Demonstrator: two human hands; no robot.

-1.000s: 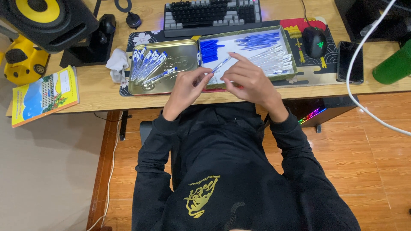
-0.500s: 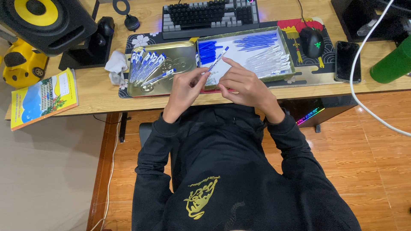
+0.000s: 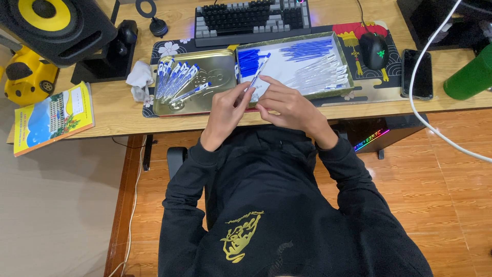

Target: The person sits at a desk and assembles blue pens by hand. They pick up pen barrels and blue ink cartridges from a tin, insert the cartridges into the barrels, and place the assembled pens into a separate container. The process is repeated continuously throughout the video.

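My left hand (image 3: 225, 110) and my right hand (image 3: 287, 105) meet at the desk's front edge, both gripping one clear pen with a blue cap (image 3: 258, 73) that points up and away. Behind the hands lies an open gold tin box (image 3: 344, 61) holding blue caps, blue refills and clear pen barrels. To its left the gold lid (image 3: 218, 66) carries several assembled blue-capped pens (image 3: 177, 79).
A keyboard (image 3: 251, 20) lies behind the tins, a black mouse (image 3: 373, 50) and a phone (image 3: 421, 73) to the right, and a green bottle (image 3: 474, 74) at the far right. A speaker (image 3: 56, 25), yellow toy (image 3: 20, 77), booklet (image 3: 51, 115) and crumpled tissue (image 3: 138, 77) sit at left.
My hands stay together on the pen, shifting it slightly; the pen now sticks up more clearly between my fingers. The tins and their contents have not moved.
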